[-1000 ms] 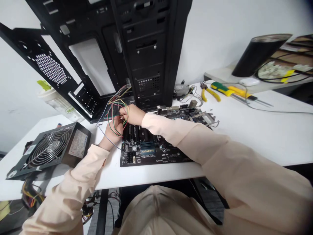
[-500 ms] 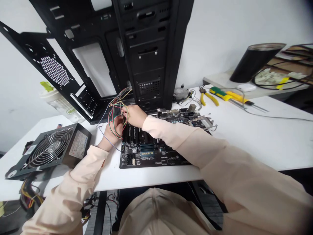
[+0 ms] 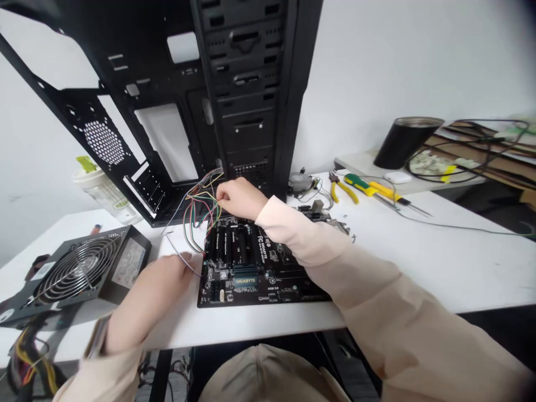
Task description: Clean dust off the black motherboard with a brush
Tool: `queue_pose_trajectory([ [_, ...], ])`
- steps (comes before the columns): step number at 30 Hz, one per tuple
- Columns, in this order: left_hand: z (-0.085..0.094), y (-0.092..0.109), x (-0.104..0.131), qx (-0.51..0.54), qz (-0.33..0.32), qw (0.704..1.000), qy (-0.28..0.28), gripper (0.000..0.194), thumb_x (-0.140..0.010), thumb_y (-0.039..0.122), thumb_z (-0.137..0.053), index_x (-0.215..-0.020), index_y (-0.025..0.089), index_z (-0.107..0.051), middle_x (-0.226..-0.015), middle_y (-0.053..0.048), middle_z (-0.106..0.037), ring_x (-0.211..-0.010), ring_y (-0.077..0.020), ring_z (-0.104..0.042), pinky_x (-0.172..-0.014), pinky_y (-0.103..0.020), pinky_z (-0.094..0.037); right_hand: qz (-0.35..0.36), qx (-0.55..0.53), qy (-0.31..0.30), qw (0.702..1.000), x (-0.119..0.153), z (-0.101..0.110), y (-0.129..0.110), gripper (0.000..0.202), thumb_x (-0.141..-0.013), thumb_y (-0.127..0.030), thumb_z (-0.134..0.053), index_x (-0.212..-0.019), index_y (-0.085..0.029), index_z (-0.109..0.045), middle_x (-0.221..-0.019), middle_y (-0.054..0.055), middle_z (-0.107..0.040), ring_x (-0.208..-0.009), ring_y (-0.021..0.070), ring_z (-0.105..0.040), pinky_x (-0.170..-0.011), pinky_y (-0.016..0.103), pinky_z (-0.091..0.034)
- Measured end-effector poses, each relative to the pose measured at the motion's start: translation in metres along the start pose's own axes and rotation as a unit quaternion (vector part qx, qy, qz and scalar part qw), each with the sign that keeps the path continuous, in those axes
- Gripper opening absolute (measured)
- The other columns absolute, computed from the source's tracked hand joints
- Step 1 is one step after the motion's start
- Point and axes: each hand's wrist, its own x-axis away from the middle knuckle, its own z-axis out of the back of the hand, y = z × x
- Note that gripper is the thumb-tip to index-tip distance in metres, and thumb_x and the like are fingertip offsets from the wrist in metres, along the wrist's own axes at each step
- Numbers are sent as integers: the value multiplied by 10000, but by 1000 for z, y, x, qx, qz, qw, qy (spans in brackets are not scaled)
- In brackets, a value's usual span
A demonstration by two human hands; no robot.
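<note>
My right hand is closed at the right side of a loop of thin coloured wires, its fingertips pinched on a yellow wire. The wires run out of the black computer case and down to the left edge of a black Gigabyte motherboard lying on the table. Left of the board, my left hand is low over the table, beside a bluish wire; its fingers are blurred and mostly hidden, so what they do is unclear.
A power supply with a fan grille lies at the left, a plastic cup behind it. Right of the case are a cooler, pliers and screwdrivers. A black tumbler stands on a ledge.
My left hand has pulled back from the wires toward the lower left. My right hand has moved slightly right, still at the wires. The view has shifted, showing the case lower.
</note>
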Motion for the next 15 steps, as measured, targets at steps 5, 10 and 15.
queue_pose_trajectory([
  [5, 49, 40, 30, -64, -12, 997, -37, 454, -896, 471, -377, -576, 227, -587, -549, -30, -593, -456, -195, -528, -460, -307, -298, 4, -9, -15, 1000, -1, 3, 6, 137, -713, -37, -600, -665, -132, -686, -684, 22, -668, -665, 128, -583, -695, 242, -403],
  [10, 52, 62, -24, -44, -113, 978, 168, 263, -881, 266, -392, -811, 194, -636, -718, -30, -645, -613, -194, -588, -579, -302, -410, 34, -48, -37, 998, 3, -7, 3, 117, -693, -59, -606, -690, -129, -699, -664, -8, -661, -661, 116, -578, -655, 220, -388],
  [15, 12, 37, -77, -41, -175, 970, 165, 152, -841, 199, -488, -875, 165, -631, -903, -61, -659, -898, -231, -607, -835, -355, -447, 42, -63, -9, 997, 8, -17, 5, 164, -655, -23, -541, -615, -130, -659, -683, 7, -656, -706, 135, -586, -664, 228, -400],
])
